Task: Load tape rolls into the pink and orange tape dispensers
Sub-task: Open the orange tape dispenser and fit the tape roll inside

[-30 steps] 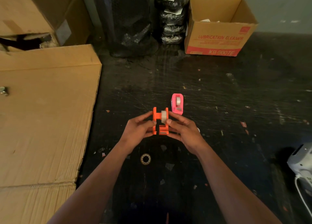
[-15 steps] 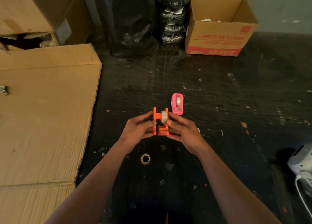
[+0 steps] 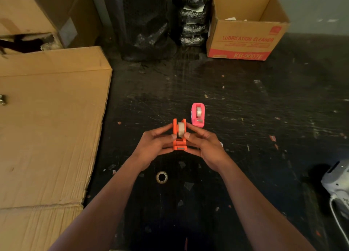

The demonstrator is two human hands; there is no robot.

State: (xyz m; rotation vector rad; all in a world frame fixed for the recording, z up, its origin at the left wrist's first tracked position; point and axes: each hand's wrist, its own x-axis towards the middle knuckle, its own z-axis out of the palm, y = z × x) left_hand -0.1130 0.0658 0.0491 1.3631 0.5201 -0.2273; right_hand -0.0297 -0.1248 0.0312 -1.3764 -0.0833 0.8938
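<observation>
Orange plastic sits at the centre of the scene: the orange tape dispenser (image 3: 179, 135) is held between both hands above the dark, scratched tabletop (image 3: 245, 103), with a whitish tape roll (image 3: 181, 129) seated between its two side walls. The left hand (image 3: 153, 148) presses its fingers (image 3: 166, 128) against the dispenser's left wall, and the right hand (image 3: 204, 146) closes on the right wall, both thumbs meeting near the roll's lower edge. Just beyond and to the right, apart from the hands, the pink tape dispenser (image 3: 198, 115) stands on the tabletop with its own pale roll (image 3: 198, 112) inside its frame. A small metal bearing ring (image 3: 161, 177) lies flat on the tabletop between the forearms. At the far edge, an open cardboard box (image 3: 245, 35) printed "LUBRICATION CLEANER" holds something pale that barely shows above its rim; what it is cannot be told. Beside it stand black wrapped bundles (image 3: 192, 18). Flattened cardboard (image 3: 49, 127) covers the left side, and a white device (image 3: 338, 186) with a cord sits at the right edge.
</observation>
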